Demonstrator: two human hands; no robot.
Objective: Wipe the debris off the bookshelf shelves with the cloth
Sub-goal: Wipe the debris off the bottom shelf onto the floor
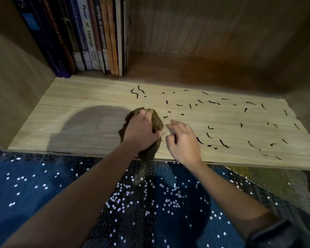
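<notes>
Head view — wooden shelf (75,97) under debris (200,140)

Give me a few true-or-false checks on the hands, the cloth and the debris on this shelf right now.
1. The left hand grips the cloth. True.
2. The right hand holds a second cloth. False: it holds no cloth, and its fingers hang loosely beside the cloth.
3. Most of the debris lies to the right of the cloth. True.
4. The books lie flat at the right end. False: they stand upright at the back left.
5. The shelf is wiped clean. False: many dark strands remain.
</notes>
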